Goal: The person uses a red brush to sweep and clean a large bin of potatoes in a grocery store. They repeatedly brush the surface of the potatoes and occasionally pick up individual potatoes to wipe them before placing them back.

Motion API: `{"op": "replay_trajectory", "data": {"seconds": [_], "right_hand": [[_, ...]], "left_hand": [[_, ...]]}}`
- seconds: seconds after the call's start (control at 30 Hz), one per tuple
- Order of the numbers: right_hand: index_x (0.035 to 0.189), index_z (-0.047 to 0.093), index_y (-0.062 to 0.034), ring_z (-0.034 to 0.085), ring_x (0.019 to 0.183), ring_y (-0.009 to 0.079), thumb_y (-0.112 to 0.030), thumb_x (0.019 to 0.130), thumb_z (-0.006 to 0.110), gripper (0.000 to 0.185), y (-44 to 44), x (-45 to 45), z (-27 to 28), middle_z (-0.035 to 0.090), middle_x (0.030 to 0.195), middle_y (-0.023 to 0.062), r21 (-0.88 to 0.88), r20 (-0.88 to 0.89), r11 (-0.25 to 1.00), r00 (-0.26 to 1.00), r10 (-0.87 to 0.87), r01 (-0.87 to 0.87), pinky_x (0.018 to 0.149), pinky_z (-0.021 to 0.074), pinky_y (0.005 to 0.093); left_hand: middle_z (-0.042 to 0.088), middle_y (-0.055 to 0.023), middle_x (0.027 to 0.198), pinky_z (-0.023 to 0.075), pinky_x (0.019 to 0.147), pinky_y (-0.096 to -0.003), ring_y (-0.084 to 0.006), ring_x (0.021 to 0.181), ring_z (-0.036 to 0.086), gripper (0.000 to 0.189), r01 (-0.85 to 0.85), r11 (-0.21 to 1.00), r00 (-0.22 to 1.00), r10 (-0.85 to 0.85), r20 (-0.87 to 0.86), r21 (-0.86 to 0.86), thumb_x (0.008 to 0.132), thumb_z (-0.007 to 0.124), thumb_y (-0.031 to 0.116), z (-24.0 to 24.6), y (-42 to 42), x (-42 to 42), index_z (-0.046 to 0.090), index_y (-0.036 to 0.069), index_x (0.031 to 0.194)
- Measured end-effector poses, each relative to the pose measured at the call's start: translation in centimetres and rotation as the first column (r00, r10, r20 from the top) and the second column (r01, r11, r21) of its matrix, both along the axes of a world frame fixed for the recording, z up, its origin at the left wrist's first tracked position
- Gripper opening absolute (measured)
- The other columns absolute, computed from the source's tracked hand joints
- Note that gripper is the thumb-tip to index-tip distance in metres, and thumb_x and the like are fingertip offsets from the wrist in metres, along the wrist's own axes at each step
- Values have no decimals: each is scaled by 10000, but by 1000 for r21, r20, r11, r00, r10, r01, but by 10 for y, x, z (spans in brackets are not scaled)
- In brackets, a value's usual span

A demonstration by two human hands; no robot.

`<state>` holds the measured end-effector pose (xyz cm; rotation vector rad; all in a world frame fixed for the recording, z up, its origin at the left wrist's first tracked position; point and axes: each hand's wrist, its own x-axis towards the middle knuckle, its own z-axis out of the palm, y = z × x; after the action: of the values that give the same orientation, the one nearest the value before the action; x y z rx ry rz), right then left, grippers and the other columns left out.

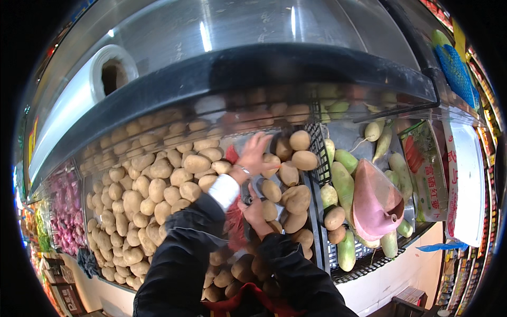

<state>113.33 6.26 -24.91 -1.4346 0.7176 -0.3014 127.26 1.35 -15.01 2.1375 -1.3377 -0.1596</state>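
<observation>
My left hand (253,154), with a white cuff and a bracelet at the wrist, reaches over the potatoes at the back of the bin. Its fingers are spread, and its thumb lies against a potato (271,159). Closer to me, my right hand (253,210) has bent fingers beside a red mesh net (234,222). A small dark thing shows at its fingers; whether the hand grips that or the net is unclear. Part of the net lies under my left wrist. Loose potatoes (291,173) rest to the right of both hands, and a large heap of potatoes (158,188) fills the left.
A black slatted divider (315,138) separates the potatoes from green radishes (342,178) and a pink plastic scoop (374,206). Overhead runs a dark shelf edge (269,67) with a plastic bag roll (75,99). Red onions (67,214) lie far left, a white foam box (467,182) far right.
</observation>
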Motion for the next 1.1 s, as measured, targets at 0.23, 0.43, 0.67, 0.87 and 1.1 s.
{"op": "replay_trajectory", "data": {"seconds": [0.23,0.43,0.67,0.87,1.1], "right_hand": [[1433,354,-43,491,673,107,-82,766,695,750,-1,-5,19,548,762,36,-138,-11,990,999,-30,29,649,469,271],[1437,345,-35,487,669,101,-54,774,683,744,-1,-3,12,535,755,21,-75,75,997,997,-22,28,654,460,253],[1449,322,-62,553,627,172,-80,740,675,792,2,2,-7,600,742,128,-83,79,995,995,-54,60,650,485,311],[1441,317,-2,475,622,91,-28,760,653,759,-2,-3,8,561,728,29,151,177,988,982,-62,35,622,471,254],[1459,309,-37,460,725,74,-6,789,652,753,2,-1,8,518,828,-18,14,65,998,996,-62,61,677,440,214]], "left_hand": [[438,-87,1404,319,941,-704,-423,1313,316,896,-228,460,939,-129,318,858,615,720,673,11,70,56,455,281,1376],[468,-156,1372,354,969,-664,-487,1322,263,872,-104,392,935,-274,224,914,673,619,693,16,66,74,471,192,1371],[574,-217,1202,414,964,-529,-456,1270,363,776,3,541,960,-238,150,841,623,601,694,-23,73,87,680,94,1109],[688,-191,933,498,858,-369,-354,885,650,737,17,623,998,-62,27,782,558,702,625,18,65,90,685,94,1069],[668,-57,738,531,559,-265,-119,614,623,435,-448,886,596,197,-778,-119,821,701,410,26,1,42,697,-15,915]]}}
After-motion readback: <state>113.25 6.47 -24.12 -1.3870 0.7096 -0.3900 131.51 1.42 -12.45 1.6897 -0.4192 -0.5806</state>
